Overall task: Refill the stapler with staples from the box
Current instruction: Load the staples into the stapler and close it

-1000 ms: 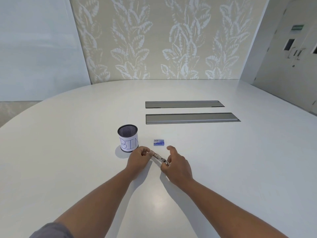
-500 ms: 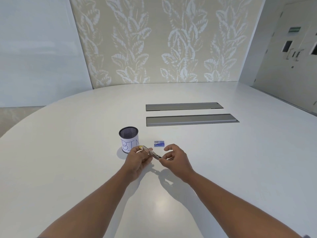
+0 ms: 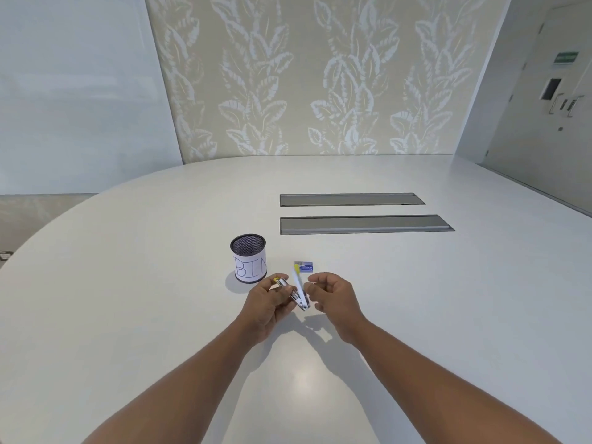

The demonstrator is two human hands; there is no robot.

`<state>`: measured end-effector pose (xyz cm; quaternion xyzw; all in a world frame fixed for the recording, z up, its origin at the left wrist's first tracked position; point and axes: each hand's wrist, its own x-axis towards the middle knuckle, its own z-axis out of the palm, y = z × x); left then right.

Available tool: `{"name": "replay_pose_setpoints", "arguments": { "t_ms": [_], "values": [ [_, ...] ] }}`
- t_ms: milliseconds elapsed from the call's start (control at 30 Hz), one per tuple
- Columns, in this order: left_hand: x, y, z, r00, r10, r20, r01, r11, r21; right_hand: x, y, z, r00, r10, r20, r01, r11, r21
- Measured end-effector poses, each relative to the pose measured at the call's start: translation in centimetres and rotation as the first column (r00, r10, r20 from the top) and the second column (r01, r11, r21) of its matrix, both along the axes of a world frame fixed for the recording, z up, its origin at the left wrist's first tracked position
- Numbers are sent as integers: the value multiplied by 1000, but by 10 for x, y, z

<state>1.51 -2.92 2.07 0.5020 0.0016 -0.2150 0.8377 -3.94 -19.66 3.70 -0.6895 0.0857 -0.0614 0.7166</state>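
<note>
A small silver stapler (image 3: 298, 291) with yellow tips is held above the white table. My left hand (image 3: 267, 306) grips its lower half. The stapler's top arm is swung up and away from the base, so it stands open in a V. My right hand (image 3: 333, 298) hovers just right of the raised arm, fingers curled and apart, holding nothing that I can see. A small blue staple box (image 3: 306, 266) lies on the table just behind the stapler, apparently closed.
A black mesh cup (image 3: 248, 257) with a paper label reading BIN stands left of the box. Two long grey cable hatches (image 3: 365, 224) are set into the white table (image 3: 128, 315) farther back. A patterned wall and a door stand beyond.
The stapler was lifted off the table and its top arm has swung open. My right hand let go of the stapler's end and drew slightly right.
</note>
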Motion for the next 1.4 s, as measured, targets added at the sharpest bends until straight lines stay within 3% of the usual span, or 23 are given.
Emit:
{"name": "replay_pose_setpoints", "arguments": {
  "t_ms": [300, 533, 733, 967, 1067, 1233, 1400],
  "values": [
    [-6, 0, 5, 995, -50, 90, 53, 998, -32, -5, 17, -1, 983, 165, -78, -161, 986, 49],
    [-5, 5, 11, 1000, 19, 25, -22, 994, 111, -1, 7, -10, 989, 140, -40, -145, 935, -323],
    [-7, 0, 8, 953, -6, 303, -112, 921, 372, -1, 6, -21, 966, 231, 115, -92, 724, -684],
    [-4, -7, -3, 929, 17, 369, -188, 882, 431, 0, 3, -32, 963, 244, 114, -67, 628, -775],
    [-1, -11, -5, 917, -34, 398, -176, 860, 479, 3, -2, -34, 967, 235, 103, -41, 537, -843],
    [10, -13, -9, 878, -95, 468, -235, 767, 597, 6, -3, -34, 959, 264, 107, -30, 469, -883],
    [19, -13, -14, 861, -97, 498, -293, 707, 644, 11, -3, -33, 955, 295, -25, -118, 299, -947]
  ]
}}
